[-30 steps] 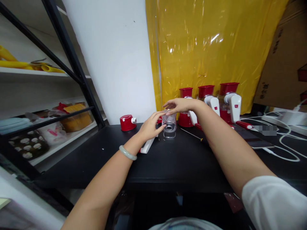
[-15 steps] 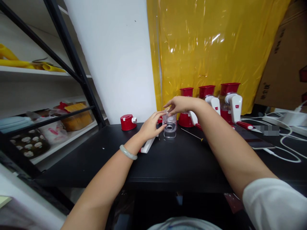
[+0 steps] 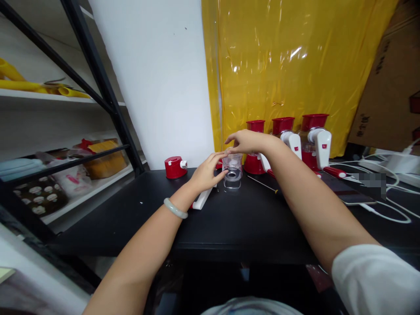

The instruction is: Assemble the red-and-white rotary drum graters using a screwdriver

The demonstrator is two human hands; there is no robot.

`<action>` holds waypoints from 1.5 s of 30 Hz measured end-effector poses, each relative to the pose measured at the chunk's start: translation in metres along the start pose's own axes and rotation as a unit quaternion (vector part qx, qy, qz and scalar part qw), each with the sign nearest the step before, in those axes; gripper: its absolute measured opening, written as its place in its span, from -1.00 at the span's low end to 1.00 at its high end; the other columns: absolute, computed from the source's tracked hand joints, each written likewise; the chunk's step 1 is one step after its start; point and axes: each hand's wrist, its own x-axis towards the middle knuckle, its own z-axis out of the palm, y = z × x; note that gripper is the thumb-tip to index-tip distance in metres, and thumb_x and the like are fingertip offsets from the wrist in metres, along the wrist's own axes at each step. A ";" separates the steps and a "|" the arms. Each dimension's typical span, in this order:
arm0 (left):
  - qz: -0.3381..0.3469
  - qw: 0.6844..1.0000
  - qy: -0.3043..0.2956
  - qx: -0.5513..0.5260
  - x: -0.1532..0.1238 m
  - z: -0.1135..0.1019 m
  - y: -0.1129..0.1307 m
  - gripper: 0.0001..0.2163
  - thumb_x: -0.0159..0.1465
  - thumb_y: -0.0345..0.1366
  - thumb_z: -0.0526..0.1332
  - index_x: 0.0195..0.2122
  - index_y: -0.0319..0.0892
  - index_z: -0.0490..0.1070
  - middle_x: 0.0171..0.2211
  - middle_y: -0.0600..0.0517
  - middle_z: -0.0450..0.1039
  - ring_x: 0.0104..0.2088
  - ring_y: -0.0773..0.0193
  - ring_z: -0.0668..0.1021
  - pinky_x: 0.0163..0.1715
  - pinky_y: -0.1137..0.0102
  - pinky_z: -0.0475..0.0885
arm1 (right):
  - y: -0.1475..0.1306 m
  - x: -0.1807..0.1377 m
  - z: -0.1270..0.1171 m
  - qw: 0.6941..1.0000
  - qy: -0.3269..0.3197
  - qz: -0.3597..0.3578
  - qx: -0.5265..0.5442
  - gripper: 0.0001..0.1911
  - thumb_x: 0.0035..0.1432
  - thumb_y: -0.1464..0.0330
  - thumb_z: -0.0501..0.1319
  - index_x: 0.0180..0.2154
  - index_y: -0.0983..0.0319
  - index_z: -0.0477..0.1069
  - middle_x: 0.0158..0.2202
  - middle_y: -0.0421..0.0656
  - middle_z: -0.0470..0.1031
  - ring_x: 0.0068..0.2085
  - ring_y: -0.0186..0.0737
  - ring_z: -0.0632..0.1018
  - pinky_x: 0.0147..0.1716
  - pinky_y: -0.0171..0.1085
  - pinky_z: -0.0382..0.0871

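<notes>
A clear plastic housing [image 3: 232, 181] with a round hole in its front stands on the black table. My left hand [image 3: 209, 173] grips its left side, thumb in front and fingers reaching over the upper edge. Over the top of the housing curves my right hand [image 3: 244, 142], its bent fingers apart and the thumb near the rim; whether it touches is hard to see. Beside my left wrist lies a white crank handle [image 3: 202, 199], partly hidden by that hand. A red round base [image 3: 176, 167] with a white knob sits further left.
Several red-and-white rotary graters [image 3: 315, 142] stand at the right by the yellow sheeting [image 3: 295, 57]. A thin rod [image 3: 262, 184] with a yellow tip lies near the housing. A phone [image 3: 351, 194] and white cables [image 3: 398, 214] occupy the right side. Shelving [image 3: 114, 109] borders the left.
My right thumb has lifted slightly up and left at the top of the housing. My left hand and the housing have stayed in place.
</notes>
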 end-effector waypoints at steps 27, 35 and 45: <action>-0.002 1.000 -0.001 -0.005 0.000 0.000 -0.001 -0.56 0.33 -0.19 0.16 0.22 -0.04 0.17 0.24 -0.12 0.23 0.23 0.04 0.35 0.11 0.09 0.43 | -0.010 -0.001 0.002 1.000 -0.003 -0.006 -0.002 -0.63 0.25 0.27 0.07 -0.09 0.27 0.57 -0.22 -0.07 0.64 -0.21 -0.17 0.58 -0.27 -0.29 0.31; -0.003 1.000 0.000 -0.007 0.000 0.002 -0.001 -0.57 0.34 -0.19 0.16 0.22 -0.03 0.17 0.25 -0.09 0.22 0.25 0.07 0.33 0.12 0.14 0.43 | -0.011 -0.001 0.001 1.000 -0.023 0.008 -0.015 -0.63 0.24 0.28 0.06 -0.10 0.26 0.57 -0.23 -0.07 0.63 -0.24 -0.20 0.56 -0.29 -0.31 0.28; 0.001 1.000 0.006 -0.006 0.000 0.003 -0.001 -0.56 0.33 -0.19 0.16 0.22 -0.06 0.17 0.23 -0.12 0.23 0.23 0.06 0.34 0.14 0.11 0.40 | -0.017 -0.007 0.002 0.997 -0.013 0.036 -0.064 -0.64 0.22 0.31 0.07 -0.12 0.31 0.58 -0.16 0.00 0.62 -0.19 -0.13 0.57 -0.29 -0.29 0.29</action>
